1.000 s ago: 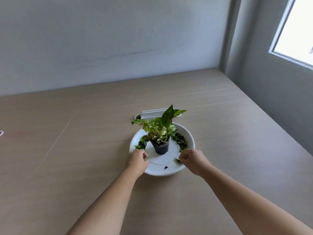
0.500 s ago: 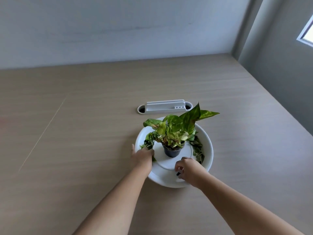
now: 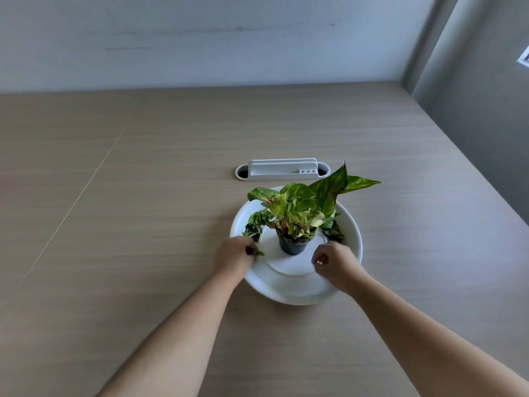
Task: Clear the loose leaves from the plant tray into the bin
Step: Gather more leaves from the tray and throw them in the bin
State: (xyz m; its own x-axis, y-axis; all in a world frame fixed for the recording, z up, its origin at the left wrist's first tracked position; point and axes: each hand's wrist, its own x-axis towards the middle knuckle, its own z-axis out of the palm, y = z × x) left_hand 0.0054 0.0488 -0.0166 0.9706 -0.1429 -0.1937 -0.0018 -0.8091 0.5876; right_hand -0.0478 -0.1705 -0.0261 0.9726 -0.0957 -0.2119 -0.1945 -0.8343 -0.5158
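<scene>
A round white plant tray (image 3: 297,290) lies on the wooden table with a small black pot (image 3: 292,246) of green leafy plant (image 3: 303,204) at its centre. Loose dark green leaves (image 3: 254,224) lie along the tray's left side, and more loose leaves (image 3: 333,233) on its right side. My left hand (image 3: 233,257) rests on the tray's left rim, fingers closed on a few leaves. My right hand (image 3: 333,265) hovers over the tray's right front, fingers curled; whether it holds anything I cannot tell. No bin is in view.
A white cable-port cover (image 3: 283,169) with two dark holes is set in the table just behind the tray. The table's right edge (image 3: 458,156) runs diagonally beside a grey wall. A seam (image 3: 77,202) crosses the tabletop at the left.
The view has tilted down and closer. My right hand moved from the tray's front toward the right-side leaves. My left hand stays at the left rim, now pinching leaves.
</scene>
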